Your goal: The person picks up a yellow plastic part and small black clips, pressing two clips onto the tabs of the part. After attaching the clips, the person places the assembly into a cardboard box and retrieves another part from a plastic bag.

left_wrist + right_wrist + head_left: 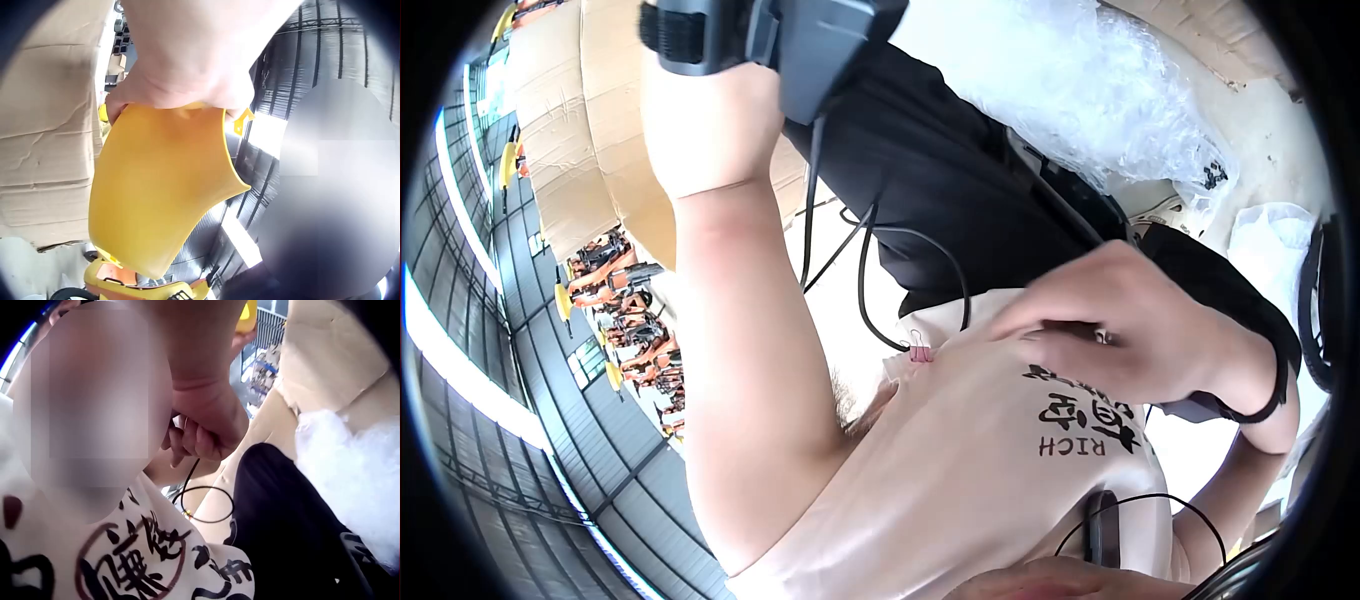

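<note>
My left hand (175, 103) is raised overhead and grips the top edge of a curved yellow plastic shell (156, 194), which hangs below the fingers. In the head view only the raised left forearm (730, 300) and its wrist camera (780, 40) show; the hand itself is out of frame. The yellow shell (249, 315) also peeks in at the top of the right wrist view. My right hand (1100, 325) is held at my chest over a pale printed shirt (960, 470), with its fingers (194, 437) curled inward. I see nothing inside them.
Large cardboard boxes (570, 120) stand to the left and clear plastic wrap (1090, 90) lies at the upper right. A row of orange and yellow machines (625, 320) stands farther off. Black cables (865, 270) run across my body to a pink clip (920, 352).
</note>
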`<state>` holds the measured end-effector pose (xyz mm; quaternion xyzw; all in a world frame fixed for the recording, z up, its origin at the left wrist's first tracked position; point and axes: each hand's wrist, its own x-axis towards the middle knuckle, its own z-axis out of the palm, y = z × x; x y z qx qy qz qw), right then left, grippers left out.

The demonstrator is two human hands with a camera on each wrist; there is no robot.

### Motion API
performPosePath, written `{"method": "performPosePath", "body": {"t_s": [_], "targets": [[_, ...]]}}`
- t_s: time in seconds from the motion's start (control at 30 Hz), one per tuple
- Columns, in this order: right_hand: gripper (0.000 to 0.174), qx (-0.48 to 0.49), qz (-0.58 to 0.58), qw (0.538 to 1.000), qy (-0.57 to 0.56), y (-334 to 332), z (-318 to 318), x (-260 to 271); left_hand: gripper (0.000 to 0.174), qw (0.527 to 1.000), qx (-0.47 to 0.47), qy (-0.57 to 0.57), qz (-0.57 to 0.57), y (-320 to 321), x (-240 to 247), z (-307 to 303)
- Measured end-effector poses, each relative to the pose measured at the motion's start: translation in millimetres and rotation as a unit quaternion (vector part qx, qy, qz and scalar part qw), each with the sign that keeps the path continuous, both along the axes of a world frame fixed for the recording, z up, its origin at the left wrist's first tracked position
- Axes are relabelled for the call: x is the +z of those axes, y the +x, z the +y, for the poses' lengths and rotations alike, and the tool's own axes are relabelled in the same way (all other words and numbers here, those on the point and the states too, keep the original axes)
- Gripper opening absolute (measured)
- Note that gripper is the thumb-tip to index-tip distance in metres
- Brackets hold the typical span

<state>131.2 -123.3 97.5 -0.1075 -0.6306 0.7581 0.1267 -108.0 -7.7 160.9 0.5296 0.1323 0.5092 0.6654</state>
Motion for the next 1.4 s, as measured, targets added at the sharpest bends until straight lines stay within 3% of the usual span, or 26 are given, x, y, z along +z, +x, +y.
{"method": "performPosePath", "body": {"t_s": [0.1, 0.17, 0.27, 0.3, 0.37, 0.43, 0.57, 0.63, 0.77, 0.83, 0.87, 1.13, 1.3, 1.4], "targets": [[0.022, 0.103, 0.025, 0.994, 0.000, -57, -19, -6, 0.012, 0.999, 0.050, -0.019, 0.005, -27, 14, -20], [0.027, 0.076, 0.148, 0.983, -0.075, -93, -46, -17, 0.012, 0.997, 0.073, -0.031, 0.016, -41, 21, -25], [0.034, 0.071, 0.157, 0.975, -0.140, -115, -52, -13, 0.012, 0.993, 0.101, -0.051, 0.034, -52, 23, -29], [0.045, 0.128, 0.114, 0.965, -0.198, -122, -45, -12, 0.012, 0.992, 0.108, -0.056, 0.040, -55, 24, -29], [0.052, 0.150, 0.077, 0.930, -0.328, -115, -22, 0, 0.012, 0.990, 0.116, -0.060, 0.052, -59, 25, -27], [0.059, 0.092, 0.152, 0.896, -0.407, -119, -21, -7, 0.012, 0.989, 0.114, -0.067, 0.061, -59, 26, -27], [0.056, 0.058, 0.208, 0.892, -0.396, -116, -25, -10, 0.013, 0.988, 0.115, -0.074, 0.066, -59, 27, -28], [0.047, 0.076, 0.170, 0.919, -0.347, -108, -28, -13, 0.013, 0.987, 0.118, -0.079, 0.069, -58, 27, -29], [0.046, 0.142, 0.193, 0.905, -0.351, -111, -32, -13, 0.013, 0.986, 0.127, -0.082, 0.071, -58, 29, -30], [0.050, 0.071, 0.157, 0.891, -0.419, -111, -29, -3, 0.014, 0.986, 0.133, -0.075, 0.069, -57, 34, -33], [0.052, 0.066, 0.192, 0.860, -0.469, -112, -30, -4, 0.014, 0.986, 0.135, -0.070, 0.069, -56, 35, -33], [0.049, 0.113, 0.154, 0.875, -0.445, -107, -29, -20, 0.014, 0.984, 0.146, -0.070, 0.074, -43, 34, -26], [0.041, 0.027, 0.154, 0.831, -0.534, -111, -29, -4, 0.015, 0.983, 0.146, -0.076, 0.076, -35, 29, -21], [0.039, 0.068, 0.153, 0.851, -0.498, -111, -31, -16, 0.015, 0.983, 0.145, -0.079, 0.076, -31, 27, -19]]}}
